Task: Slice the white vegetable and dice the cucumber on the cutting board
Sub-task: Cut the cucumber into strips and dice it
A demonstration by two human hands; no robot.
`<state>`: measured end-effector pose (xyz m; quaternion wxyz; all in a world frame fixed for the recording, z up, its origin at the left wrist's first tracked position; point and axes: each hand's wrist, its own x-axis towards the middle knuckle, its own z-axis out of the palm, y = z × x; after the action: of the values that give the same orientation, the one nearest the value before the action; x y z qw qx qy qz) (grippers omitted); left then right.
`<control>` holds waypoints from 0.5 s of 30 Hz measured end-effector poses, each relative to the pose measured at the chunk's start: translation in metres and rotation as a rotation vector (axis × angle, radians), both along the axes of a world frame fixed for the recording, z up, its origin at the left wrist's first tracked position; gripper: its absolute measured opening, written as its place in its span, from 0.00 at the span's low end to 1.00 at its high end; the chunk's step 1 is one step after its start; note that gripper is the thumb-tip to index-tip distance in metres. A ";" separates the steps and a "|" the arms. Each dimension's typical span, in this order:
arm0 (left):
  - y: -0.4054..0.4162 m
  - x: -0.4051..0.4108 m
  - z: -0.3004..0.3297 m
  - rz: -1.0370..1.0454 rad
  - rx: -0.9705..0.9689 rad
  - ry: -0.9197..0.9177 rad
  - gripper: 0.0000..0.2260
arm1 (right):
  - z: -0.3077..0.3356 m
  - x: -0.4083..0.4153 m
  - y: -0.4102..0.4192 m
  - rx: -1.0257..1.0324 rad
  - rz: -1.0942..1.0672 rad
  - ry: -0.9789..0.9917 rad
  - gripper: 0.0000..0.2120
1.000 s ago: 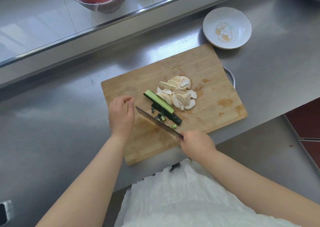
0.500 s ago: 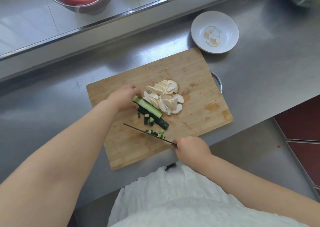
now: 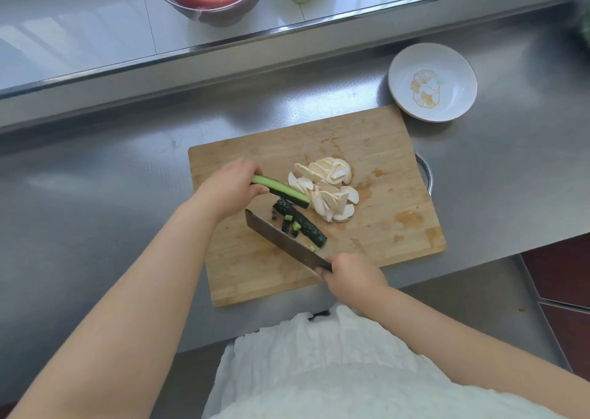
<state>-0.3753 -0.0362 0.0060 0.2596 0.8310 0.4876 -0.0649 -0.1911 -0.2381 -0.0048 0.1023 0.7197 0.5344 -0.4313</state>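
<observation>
Your left hand (image 3: 234, 188) has its fingers clamped on one cucumber strip (image 3: 281, 191), just beside the white slices (image 3: 325, 192) on the cutting board (image 3: 383, 150). Your right hand (image 3: 349, 278) grips the knife (image 3: 284, 241) beside the other strip (image 3: 303, 225). Set the held strip down crooked and it may roll under the blade toward your fingertips.

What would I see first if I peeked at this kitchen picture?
First the wooden cutting board in the middle of the steel counter, with a heap of white vegetable slices on it. The left hand grips a long cucumber strip beside the heap, while the right hand holds a cleaver next to another dark cucumber piece. A white dish sits past the board's far right corner.
</observation>
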 end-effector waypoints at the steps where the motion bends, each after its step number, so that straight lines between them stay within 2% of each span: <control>1: -0.002 -0.008 0.002 0.092 0.012 -0.053 0.07 | -0.001 0.001 0.002 -0.013 -0.049 0.008 0.14; 4: -0.014 -0.035 0.002 0.411 0.039 -0.290 0.09 | -0.003 0.009 0.007 -0.041 -0.191 0.018 0.16; 7: -0.039 -0.055 -0.010 0.545 0.096 -0.394 0.11 | -0.003 0.015 0.013 -0.034 -0.272 0.042 0.14; 9: -0.060 -0.062 -0.024 0.560 0.051 -0.381 0.10 | -0.003 0.017 0.017 -0.020 -0.289 0.051 0.13; 12: -0.090 -0.067 -0.044 0.438 -0.061 -0.295 0.06 | -0.003 0.017 0.023 0.006 -0.281 0.051 0.12; 15: -0.105 -0.070 -0.056 0.354 -0.250 -0.216 0.09 | -0.002 0.016 0.026 0.031 -0.245 0.026 0.10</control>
<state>-0.4452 -0.1408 -0.0501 0.4183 0.6964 0.5831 0.0112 -0.1754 -0.2124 -0.0073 0.0307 0.7755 0.4504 -0.4413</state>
